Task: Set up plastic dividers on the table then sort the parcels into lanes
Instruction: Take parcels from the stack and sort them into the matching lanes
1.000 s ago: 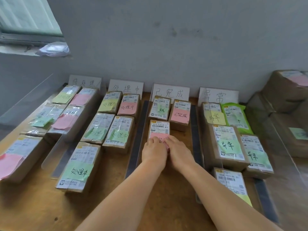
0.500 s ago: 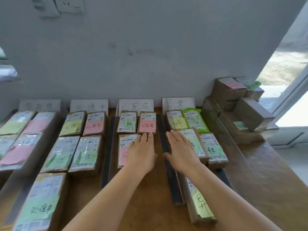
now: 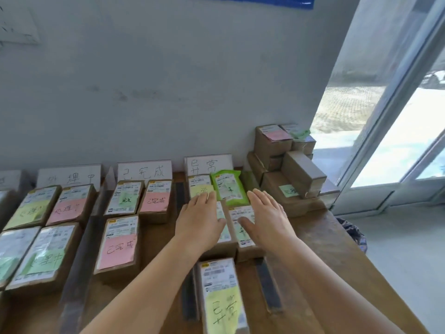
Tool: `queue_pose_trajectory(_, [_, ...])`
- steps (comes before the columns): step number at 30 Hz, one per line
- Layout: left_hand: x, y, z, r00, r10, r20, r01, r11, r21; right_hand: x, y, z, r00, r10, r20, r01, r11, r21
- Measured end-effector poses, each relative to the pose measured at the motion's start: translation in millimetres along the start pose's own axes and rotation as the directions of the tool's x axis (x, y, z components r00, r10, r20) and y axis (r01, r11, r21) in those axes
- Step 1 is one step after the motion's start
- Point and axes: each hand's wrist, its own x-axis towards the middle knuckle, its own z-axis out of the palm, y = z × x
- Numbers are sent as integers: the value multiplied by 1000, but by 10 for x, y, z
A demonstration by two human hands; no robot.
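Over the rightmost lane of the wooden table (image 3: 317,239) we hold both hands flat, palms down and fingers straight, gripping nothing. Our left hand (image 3: 199,220) lies over the near-left brown parcel of that lane, its fingertips reaching the yellow-noted parcel (image 3: 199,186) behind it; whether the palm truly presses on the box we cannot tell. Our right hand (image 3: 269,218) is spread over the right side of the neighbouring parcel (image 3: 240,225), whose white label and green note show in the gap between our thumbs. Just beyond our fingertips sits a green pouch parcel (image 3: 228,186), leaning toward the white lane sign (image 3: 208,163) propped against the wall. Nearer to us in the same lane lies a long parcel with a yellow note (image 3: 221,302). Dark divider strips run along the table on either side of this lane, one at its left (image 3: 189,300) and one at its right (image 3: 268,285). To the left, the middle lane holds a parcel with a pink note (image 3: 119,247) in front and two more behind it, beneath its own sign (image 3: 144,171). Farther left we see more labelled parcels (image 3: 45,256) in rows. On the far right corner of the table a stack of brown boxes (image 3: 289,169) stands against the wall, beside the glass door (image 3: 397,121).
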Motion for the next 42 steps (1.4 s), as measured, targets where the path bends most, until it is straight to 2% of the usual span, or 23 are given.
queue_pose_trajectory(8, [477, 978, 360, 999, -46, 21, 46, 999, -6, 255, 1024, -430, 1000, 4, 25, -5, 999, 33])
queue_pose_trajectory(13, [733, 1427, 543, 996, -88, 32, 90, 992, -87, 419, 1514, -580, 1000, 23, 2, -23, 996, 88])
queue_pose_trajectory(19, [1132, 1818, 737, 990, -25, 139, 51, 982, -184, 648, 1932, -619, 989, 145, -13, -138, 962, 234])
queue_pose_trajectory(24, [1453, 2097, 911, 970, -51, 239, 116, 957, -265, 810, 2229, -543, 971, 229, 67, -236, 892, 385])
queue_pose_trajectory(28, [1561, 2231, 1051, 944, -156, 291, 266, 882, -389, 827, 2368, -460, 955, 243, 172, -297, 818, 493])
queue_pose_trajectory(31, [1516, 2275, 1134, 941, -261, 214, 331, 840, -430, 764, 2381, -402, 963, 197, 185, -266, 812, 520])
queue_pose_trajectory(35, [1395, 2251, 1184, 905, -406, 123, 410, 759, -506, 631, 2321, -377, 987, 110, 114, -156, 800, 580])
queue_pose_trajectory(38, [1313, 2170, 1180, 869, -477, 136, 453, 653, -607, 542, 2256, -386, 997, 49, 58, -74, 805, 589])
queue_pose_trajectory(42, [1202, 2027, 1134, 830, -534, 160, 487, 556, -673, 518, 2167, -401, 999, -6, 52, -26, 804, 594])
